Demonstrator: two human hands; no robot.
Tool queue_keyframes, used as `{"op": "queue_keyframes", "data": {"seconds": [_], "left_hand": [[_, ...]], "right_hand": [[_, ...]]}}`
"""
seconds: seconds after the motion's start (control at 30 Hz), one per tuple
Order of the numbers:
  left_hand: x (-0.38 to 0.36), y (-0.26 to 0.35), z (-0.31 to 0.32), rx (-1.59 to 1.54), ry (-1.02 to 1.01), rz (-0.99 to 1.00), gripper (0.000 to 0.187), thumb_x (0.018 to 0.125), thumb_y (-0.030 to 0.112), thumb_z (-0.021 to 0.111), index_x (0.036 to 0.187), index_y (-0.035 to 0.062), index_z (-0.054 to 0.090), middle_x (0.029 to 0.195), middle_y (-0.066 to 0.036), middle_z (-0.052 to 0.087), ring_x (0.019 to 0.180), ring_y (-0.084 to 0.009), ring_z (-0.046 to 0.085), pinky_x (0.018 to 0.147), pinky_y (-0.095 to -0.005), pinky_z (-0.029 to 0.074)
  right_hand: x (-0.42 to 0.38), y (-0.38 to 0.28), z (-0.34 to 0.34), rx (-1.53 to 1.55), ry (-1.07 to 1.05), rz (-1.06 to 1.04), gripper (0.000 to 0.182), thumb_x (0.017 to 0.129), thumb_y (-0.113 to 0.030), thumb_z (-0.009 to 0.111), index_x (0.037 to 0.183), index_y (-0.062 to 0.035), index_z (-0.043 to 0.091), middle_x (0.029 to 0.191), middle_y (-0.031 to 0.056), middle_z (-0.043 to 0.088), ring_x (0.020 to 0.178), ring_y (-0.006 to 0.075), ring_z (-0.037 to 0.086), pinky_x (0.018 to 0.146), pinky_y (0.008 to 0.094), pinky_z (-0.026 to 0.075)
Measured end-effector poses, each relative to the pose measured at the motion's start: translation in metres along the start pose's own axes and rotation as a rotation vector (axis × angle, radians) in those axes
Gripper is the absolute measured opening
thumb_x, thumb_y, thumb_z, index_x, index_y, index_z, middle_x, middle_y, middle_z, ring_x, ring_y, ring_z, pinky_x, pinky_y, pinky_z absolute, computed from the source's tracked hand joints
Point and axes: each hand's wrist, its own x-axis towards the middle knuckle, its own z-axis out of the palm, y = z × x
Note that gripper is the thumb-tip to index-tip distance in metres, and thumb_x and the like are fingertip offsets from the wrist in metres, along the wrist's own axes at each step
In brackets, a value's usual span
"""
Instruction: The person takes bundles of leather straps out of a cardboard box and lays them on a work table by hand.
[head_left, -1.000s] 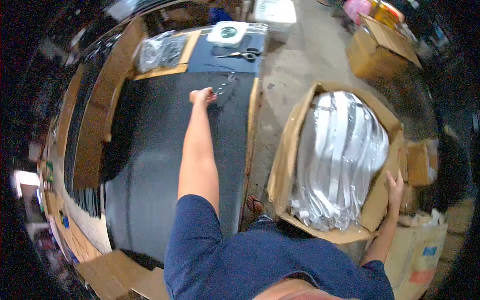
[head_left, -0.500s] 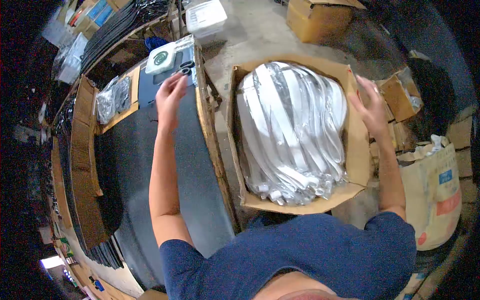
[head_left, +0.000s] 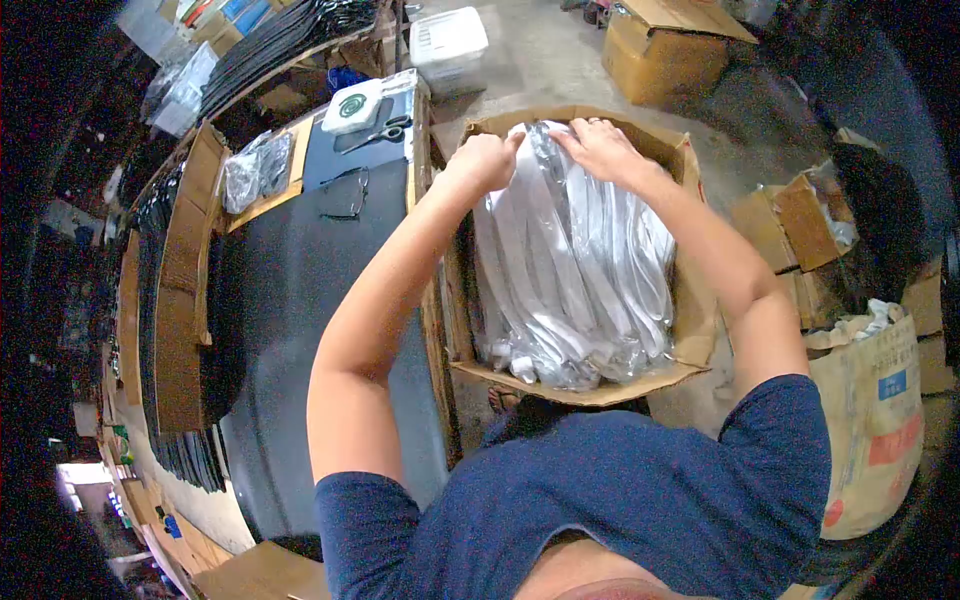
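An open cardboard box [head_left: 697,350] stands in front of my body. It is filled with white flat strips [head_left: 575,275] in clear plastic wrapping, lying lengthwise and looped at the near end. At the far end of the strips, my left hand [head_left: 487,162] is closed, its fingers and thumb pinching the wrapped strips near the box's far left corner. Beside it my right hand [head_left: 603,150] lies over the far end of the bundle, fingers stretched out and thumb apart, touching the plastic.
To the left runs a dark-topped table [head_left: 300,300] bearing eyeglasses [head_left: 352,195], scissors [head_left: 388,131] and a white pack [head_left: 352,104]. A white plastic bin [head_left: 448,45] and a closed carton [head_left: 665,65] stand on the floor beyond. A large printed sack [head_left: 865,430] is at right.
Both hands have come inward and down onto the far end of the wrapped strips. My left hand has left the table side, uncovering the scissors. The view has shifted slightly.
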Motion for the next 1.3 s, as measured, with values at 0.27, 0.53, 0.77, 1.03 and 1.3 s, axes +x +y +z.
{"op": "queue_keyframes", "data": {"seconds": [0.27, 0.53, 0.77, 1.03, 1.3], "left_hand": [[0.014, -0.010, 0.034, -0.385, 0.121, -0.433, 0.105, 0.068, 0.079, 0.030, 0.100, -0.0175, 0.052, 0.105, -0.035, 0.051, 0.106, -0.0409, 0.049, 0.090, -0.0401, 0.038], [-0.002, -0.011, 0.041, -0.526, 0.445, -0.318, 0.080, 0.066, 0.064, 0.058, 0.092, -0.0110, 0.060, 0.091, -0.022, 0.061, 0.088, -0.0302, 0.060, 0.078, -0.0348, 0.045], [-0.038, 0.011, 0.030, -0.807, 0.380, -0.282, 0.072, 0.067, 0.050, 0.068, 0.096, -0.0124, 0.050, 0.089, -0.019, 0.058, 0.081, -0.0229, 0.058, 0.073, -0.0318, 0.045], [-0.104, 0.031, 0.013, -1.946, 0.125, -0.291, 0.054, 0.084, 0.039, 0.054, 0.117, -0.0018, 0.044, 0.110, -0.011, 0.056, 0.099, -0.0219, 0.056, 0.090, -0.0340, 0.042], [-0.153, 0.048, 0.007, -2.229, -0.259, -0.310, 0.062, 0.088, 0.052, 0.033, 0.129, 0.0063, 0.036, 0.126, -0.010, 0.046, 0.115, -0.0238, 0.046, 0.097, -0.0400, 0.036]], "right_hand": [[-0.004, -0.004, -0.009, 0.139, 0.040, -0.011, 0.067, 0.084, -0.056, 0.038, 0.082, 0.0073, 0.061, 0.088, 0.0291, 0.058, 0.090, 0.0392, 0.056, 0.081, 0.0426, 0.043], [0.003, -0.004, -0.011, 0.328, 0.017, 0.029, 0.068, 0.076, -0.060, 0.048, 0.083, 0.0061, 0.062, 0.087, 0.0245, 0.061, 0.087, 0.0347, 0.059, 0.078, 0.0383, 0.044], [-0.031, -0.014, -0.032, 0.674, -0.020, -0.002, 0.049, 0.077, -0.043, 0.059, 0.095, 0.0017, 0.061, 0.093, 0.0164, 0.062, 0.088, 0.0236, 0.059, 0.079, 0.0324, 0.044], [-0.098, -0.045, -0.046, 0.732, 0.198, -0.084, 0.035, 0.077, -0.022, 0.066, 0.102, 0.0015, 0.057, 0.092, 0.0099, 0.056, 0.090, 0.0172, 0.054, 0.077, 0.0264, 0.042], [-0.151, -0.074, -0.058, 0.691, 0.305, -0.188, 0.037, 0.068, -0.013, 0.073, 0.099, -0.0004, 0.057, 0.091, 0.0132, 0.055, 0.088, 0.0263, 0.054, 0.076, 0.0314, 0.043]]}}
